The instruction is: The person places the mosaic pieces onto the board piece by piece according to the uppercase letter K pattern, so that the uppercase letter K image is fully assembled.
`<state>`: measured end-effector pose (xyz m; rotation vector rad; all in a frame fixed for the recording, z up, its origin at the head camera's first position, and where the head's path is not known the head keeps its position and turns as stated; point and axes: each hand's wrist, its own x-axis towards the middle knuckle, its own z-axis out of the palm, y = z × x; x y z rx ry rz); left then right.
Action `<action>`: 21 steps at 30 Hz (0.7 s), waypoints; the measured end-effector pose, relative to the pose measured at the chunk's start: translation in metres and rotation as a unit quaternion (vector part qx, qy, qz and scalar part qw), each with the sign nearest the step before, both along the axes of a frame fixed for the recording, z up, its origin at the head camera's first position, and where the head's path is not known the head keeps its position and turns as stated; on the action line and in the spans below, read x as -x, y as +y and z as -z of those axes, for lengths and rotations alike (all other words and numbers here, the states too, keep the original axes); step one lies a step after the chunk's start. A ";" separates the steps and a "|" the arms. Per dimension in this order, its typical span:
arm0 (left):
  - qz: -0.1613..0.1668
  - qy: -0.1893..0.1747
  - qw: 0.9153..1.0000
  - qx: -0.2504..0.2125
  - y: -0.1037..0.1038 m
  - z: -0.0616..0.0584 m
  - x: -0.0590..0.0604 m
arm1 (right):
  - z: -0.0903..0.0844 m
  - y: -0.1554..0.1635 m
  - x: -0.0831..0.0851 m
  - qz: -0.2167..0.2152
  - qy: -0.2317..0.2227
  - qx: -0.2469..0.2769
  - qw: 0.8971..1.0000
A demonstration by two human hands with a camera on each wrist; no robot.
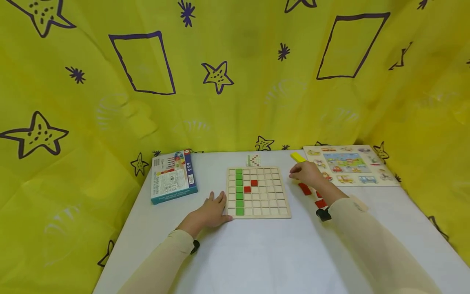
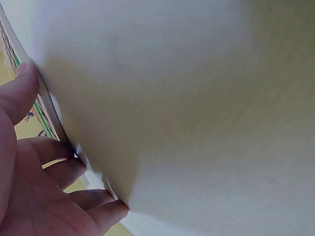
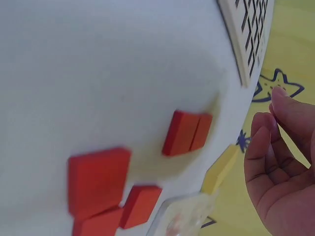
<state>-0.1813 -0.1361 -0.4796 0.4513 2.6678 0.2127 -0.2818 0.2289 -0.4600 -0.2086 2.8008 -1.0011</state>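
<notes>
At far left a teal-edged cardboard box (image 1: pixel 174 177) lies flat on the smooth white table (image 1: pixel 249 255), its printed face up. Next comes the left hand (image 1: pixel 212 210), fingers spread and nearly straight, set against the left edge of a pale wooden board (image 1: pixel 258 215), with the thumb by its near corner. The board is almost square, so it has no marked long axis; dark lines divide it into small cells. A column of green squares (image 1: pixel 239 189) runs away from the person in its second column, and two red squares (image 1: pixel 251 186) meet corner to corner in the next two columns. Just beyond its far edge is a small patterned card (image 1: pixel 253 160). The right hand (image 1: pixel 308 173) hovers off the board's right side, fingertips drawn together and turned toward the board, which lies to their left and a little toward the person; whether they pinch anything I cannot tell. Loose red tiles (image 1: pixel 304 188), flat, thick and matte, lie just on the person's side of that hand, much nearer to it than to the left one; the closest pair touches edge to edge, its long axis slanting away leftward. A yellow block (image 1: pixel 297 157), slim and oblong, lies just past the knuckles. At far right rests a printed picture-puzzle board (image 1: pixel 382 180).
</notes>
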 end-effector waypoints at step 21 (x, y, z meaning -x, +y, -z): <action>0.005 0.004 1.000 -0.013 -0.003 0.005 0.000 | 0.018 0.036 -0.015 0.019 -0.034 -0.040 0.998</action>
